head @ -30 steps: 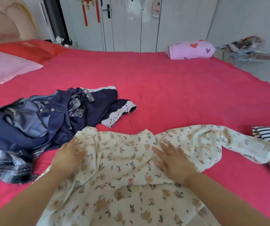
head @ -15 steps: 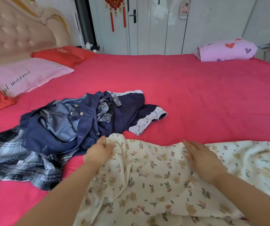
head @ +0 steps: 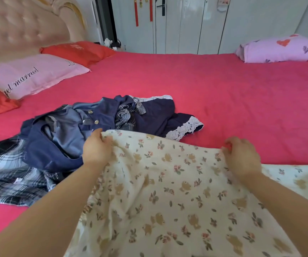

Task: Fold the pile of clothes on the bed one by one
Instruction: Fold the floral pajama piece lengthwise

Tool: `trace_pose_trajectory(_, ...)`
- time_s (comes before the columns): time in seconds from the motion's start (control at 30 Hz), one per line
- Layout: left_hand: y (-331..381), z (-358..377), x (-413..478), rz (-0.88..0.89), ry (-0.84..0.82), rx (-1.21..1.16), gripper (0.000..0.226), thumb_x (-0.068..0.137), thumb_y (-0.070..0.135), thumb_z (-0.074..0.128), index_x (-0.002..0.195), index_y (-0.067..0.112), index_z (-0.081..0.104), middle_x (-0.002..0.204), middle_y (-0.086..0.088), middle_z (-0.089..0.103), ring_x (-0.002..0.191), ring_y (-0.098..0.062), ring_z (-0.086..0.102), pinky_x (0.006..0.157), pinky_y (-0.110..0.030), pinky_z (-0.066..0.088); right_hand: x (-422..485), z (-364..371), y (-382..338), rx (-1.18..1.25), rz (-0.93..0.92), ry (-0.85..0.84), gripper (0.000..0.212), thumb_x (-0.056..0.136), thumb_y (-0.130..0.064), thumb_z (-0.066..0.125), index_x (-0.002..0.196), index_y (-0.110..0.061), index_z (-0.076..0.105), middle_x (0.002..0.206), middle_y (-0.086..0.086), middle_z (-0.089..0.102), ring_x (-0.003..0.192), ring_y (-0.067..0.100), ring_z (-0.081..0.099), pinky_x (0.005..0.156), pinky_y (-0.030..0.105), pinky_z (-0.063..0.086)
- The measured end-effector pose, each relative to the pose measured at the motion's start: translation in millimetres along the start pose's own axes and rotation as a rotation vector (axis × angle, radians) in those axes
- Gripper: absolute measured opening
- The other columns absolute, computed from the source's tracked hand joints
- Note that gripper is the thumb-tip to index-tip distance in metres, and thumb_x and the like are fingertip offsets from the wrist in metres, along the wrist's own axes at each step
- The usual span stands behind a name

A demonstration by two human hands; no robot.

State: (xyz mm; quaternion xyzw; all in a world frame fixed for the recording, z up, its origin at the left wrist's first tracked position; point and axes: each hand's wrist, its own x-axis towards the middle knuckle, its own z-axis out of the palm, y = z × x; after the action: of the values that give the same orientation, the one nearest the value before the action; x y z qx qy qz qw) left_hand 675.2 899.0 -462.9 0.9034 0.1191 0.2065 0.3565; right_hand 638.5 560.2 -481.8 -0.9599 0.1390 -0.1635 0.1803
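Bed [head: 223, 101], covered in a flat pink-red sheet; holds all items below.

Item 1: floral garment [head: 168, 191]. Cream cloth, soft and lightly creased, printed with small brown and pink sprigs. Lies at the near edge of the bed, spread from its centre to the right, its top edge raised between both hands.

Left hand [head: 97, 149]: forearm extended forward, fingers curled over the garment's top left corner, clenched on the cloth.

Right hand [head: 242, 156]: forearm extended forward, knuckles up, fingers bent round the top edge farther right, gripping it.

Item 2: pile of clothes, just beyond and left of the left hand, touching the floral garment's edge. Contents: denim jacket [head: 43, 145], dark blue with a paler lining and metal snaps, crumpled; plaid shirt [head: 6, 175], black, white and blue check, flattened at the left; navy garment [head: 156, 114] edged with white lace, at the right of the heap.

Item 3: bedding. Pink pillow [head: 28, 75] with script lettering, red pillow [head: 75, 51] behind it, lilac pillow [head: 275, 48] with hearts at the far right corner.

Item 4: tufted beige headboard [head: 19, 25]; white wardrobe doors [head: 195, 25] beyond.
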Motion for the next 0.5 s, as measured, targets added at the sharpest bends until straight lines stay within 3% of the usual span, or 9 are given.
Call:
trace_pose_trajectory(0.07,-2.9,3.0,-8.3,0.039,-0.074,0.03,0.015,0.092,0.014,0.051,0.106,0.013,0.056,0.101,-0.016,0.056,0.097,-0.035,0.053,0.077,-0.042,0.041,-15.2,2.7,-8.7,-0.008,-0.132,-0.031,0.035,0.094,-0.021,0.051,0.128,-0.013,0.054,0.121,0.013,0.057,0.113,0.032,0.049,0.094,0.042,0.038)
trace_pose_trajectory(0.13,-4.9,4.1,-22.9,0.147,-0.051,0.154,0.038,0.092,0.021,0.054,0.128,0.01,0.049,0.125,-0.015,0.054,0.115,-0.035,0.047,0.089,-0.045,0.04,-39.4,6.5,-17.9,0.015,-0.343,-0.082,0.038,0.094,-0.023,0.049,0.132,-0.018,0.052,0.131,0.007,0.054,0.123,0.027,0.046,0.105,0.038,0.031)
trace_pose_trajectory(0.2,-8.5,1.1,-43.3,0.265,-0.109,0.197,0.051,0.091,0.028,0.054,0.138,0.014,0.042,0.136,-0.01,0.049,0.125,-0.031,0.043,0.097,-0.043,0.036,-66.7,11.2,-23.3,0.012,-0.463,-0.242,0.043,0.097,-0.037,0.038,0.139,-0.028,0.043,0.144,-0.003,0.043,0.137,0.02,0.032,0.115,0.038,0.017)
trace_pose_trajectory(0.27,-17.0,-1.9,-62.3,0.367,-0.381,0.415,0.054,0.092,0.037,0.049,0.143,0.024,0.035,0.148,-0.004,0.036,0.136,-0.024,0.032,0.108,-0.041,0.029,-86.8,13.6,-18.6,-0.078,-0.428,-0.477,0.048,0.098,-0.048,0.023,0.145,-0.037,0.027,0.154,-0.01,0.023,0.145,0.016,0.013,0.117,0.042,0.002)
trace_pose_trajectory(0.33,-27.8,-9.5,-74.5,0.344,-0.605,0.59,0.055,0.094,0.041,0.044,0.145,0.029,0.029,0.155,0.001,0.02,0.143,-0.02,0.016,0.114,-0.044,0.02,-93.3,6.8,-11.8,-0.236,-0.353,-0.598,0.05,0.1,-0.046,0.017,0.148,-0.036,0.014,0.158,-0.007,0.01,0.146,0.017,0.004,0.117,0.046,0.001)
trace_pose_trajectory(0.4,-32.7,-24.2,-81.2,0.298,-0.53,0.462,0.051,0.093,0.037,0.048,0.142,0.026,0.036,0.153,0.001,0.026,0.14,-0.019,0.024,0.112,-0.041,0.026,-95.8,-7.8,-11.5,-0.173,-0.315,-0.499,0.049,0.101,-0.039,0.022,0.149,-0.029,0.017,0.157,-0.002,0.018,0.145,0.018,0.012,0.119,0.044,0.01)
trace_pose_trajectory(0.5,-40.1,-60.2,-98.0,0.253,-0.344,0.232,0.046,0.089,0.026,0.054,0.134,0.02,0.049,0.135,-0.002,0.049,0.122,-0.022,0.045,0.099,-0.036,0.039,-120.3,-40.0,-11.9,-0.058,-0.366,-0.351,0.045,0.099,-0.034,0.034,0.143,-0.024,0.036,0.144,-0.002,0.044,0.133,0.018,0.038,0.113,0.033,0.027)
